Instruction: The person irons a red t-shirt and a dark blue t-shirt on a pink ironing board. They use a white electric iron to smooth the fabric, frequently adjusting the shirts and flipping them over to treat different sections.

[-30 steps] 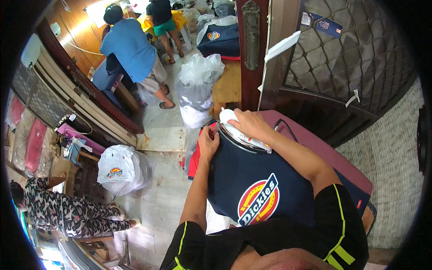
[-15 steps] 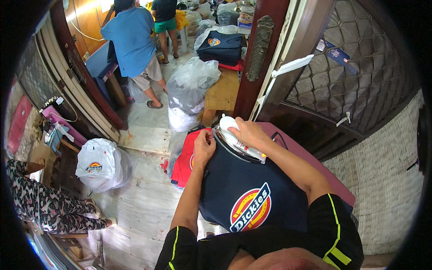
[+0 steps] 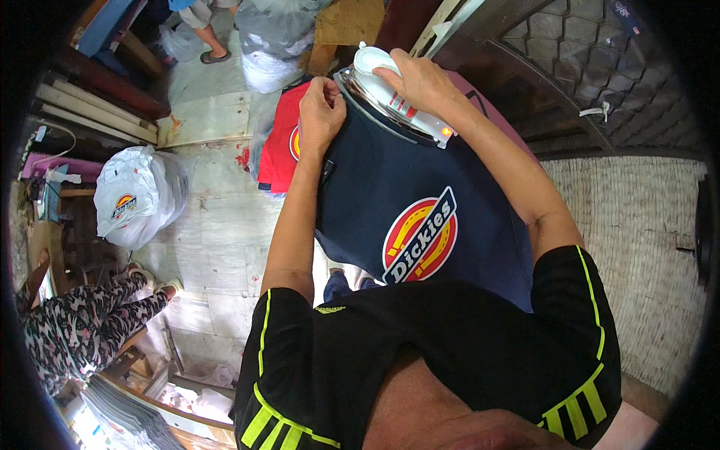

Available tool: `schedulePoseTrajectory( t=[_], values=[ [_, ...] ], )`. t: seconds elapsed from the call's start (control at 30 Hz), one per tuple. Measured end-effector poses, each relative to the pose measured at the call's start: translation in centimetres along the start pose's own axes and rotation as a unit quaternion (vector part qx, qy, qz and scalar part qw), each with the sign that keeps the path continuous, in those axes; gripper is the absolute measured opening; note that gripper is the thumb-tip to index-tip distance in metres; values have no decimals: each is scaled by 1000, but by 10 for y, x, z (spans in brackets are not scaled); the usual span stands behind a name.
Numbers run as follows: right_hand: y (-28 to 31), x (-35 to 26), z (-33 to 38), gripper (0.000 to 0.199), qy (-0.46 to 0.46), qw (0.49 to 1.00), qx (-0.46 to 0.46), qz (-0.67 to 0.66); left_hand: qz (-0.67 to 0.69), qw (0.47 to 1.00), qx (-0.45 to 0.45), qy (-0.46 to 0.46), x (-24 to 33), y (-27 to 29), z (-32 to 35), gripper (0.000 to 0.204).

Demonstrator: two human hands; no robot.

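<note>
Head view | pressing seems unfinished: white metal-based electric iron lies on plain-weave-looking dark navy cloth, upper centre of frame; already pressed portion, cannot tell | right hand grasps iron; left hand curled just left of iron, whether fingers pinch cloth, cannot tell

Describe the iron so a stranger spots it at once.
Find the navy cloth with the big round emblem. At its far edge, the right hand holds the iron. Its white body and glowing orange light set it apart from that cloth and the red cloth.
</note>
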State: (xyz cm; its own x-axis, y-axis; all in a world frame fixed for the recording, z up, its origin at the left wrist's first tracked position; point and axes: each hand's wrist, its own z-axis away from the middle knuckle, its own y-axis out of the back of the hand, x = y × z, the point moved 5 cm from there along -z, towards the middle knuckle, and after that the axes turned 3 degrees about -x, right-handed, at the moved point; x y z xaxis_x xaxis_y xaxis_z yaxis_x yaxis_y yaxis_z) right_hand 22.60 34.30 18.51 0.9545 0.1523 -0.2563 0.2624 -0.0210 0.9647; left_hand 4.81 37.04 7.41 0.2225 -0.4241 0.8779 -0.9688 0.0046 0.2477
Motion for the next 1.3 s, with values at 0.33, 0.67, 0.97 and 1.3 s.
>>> schedulePoseTrajectory(
  t=[0.33, 0.67, 0.97, 1.3],
  values=[
    [2, 22, -7, 51, 12, 1000, 12, -3, -15, 1000, -3, -13, -14, -10, -7, 16],
    [180, 99, 150, 42, -176, 982, -49, -36, -185, 968, -167, 16, -2, -2, -32, 46],
    [230, 204, 285, 43, -146, 989, 13, 9, -358, 900, -247, 29, 13, -50, -48, 66],
    [73, 154, 214, 33, 52, 998, -14, 35, -321, 929, -184, -11, 0, -51, -44, 53]
  ],
)
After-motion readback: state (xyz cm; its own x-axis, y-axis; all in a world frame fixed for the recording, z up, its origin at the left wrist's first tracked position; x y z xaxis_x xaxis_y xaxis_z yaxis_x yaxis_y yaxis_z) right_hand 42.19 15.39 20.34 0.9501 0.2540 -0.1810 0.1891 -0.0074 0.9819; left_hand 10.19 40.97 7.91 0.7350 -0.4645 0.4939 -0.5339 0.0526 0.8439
